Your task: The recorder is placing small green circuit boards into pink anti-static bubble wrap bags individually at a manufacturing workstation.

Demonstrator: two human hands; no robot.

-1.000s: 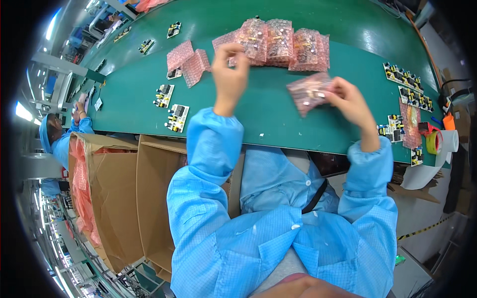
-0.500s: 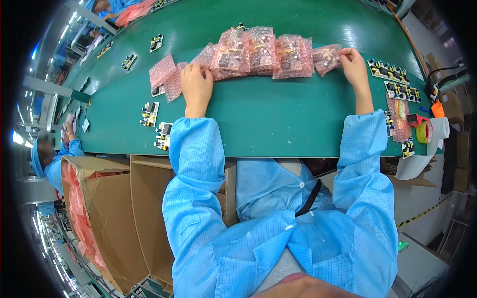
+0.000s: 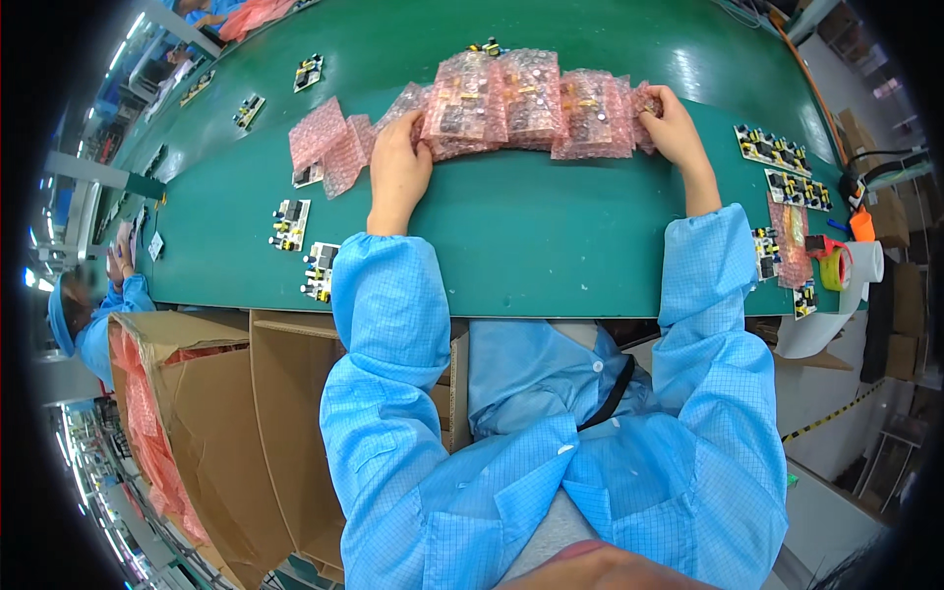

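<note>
Head view: light, even pressure from both sides seems best, sparing the parts inside. Over the desk (image 3: 546, 231), the left hand (image 3: 399, 169), loosely open, touches the row's left side; the right hand (image 3: 677, 135) pinches the end pouch (image 3: 643, 102). Between them, pink pouches (image 3: 531, 100) overlap in a row.

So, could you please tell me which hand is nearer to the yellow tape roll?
Right. The right hand is at the right end of the bubble-wrapped packs, beyond and left of the yellow tape roll; the left hand is near their left end, farther away.
</note>
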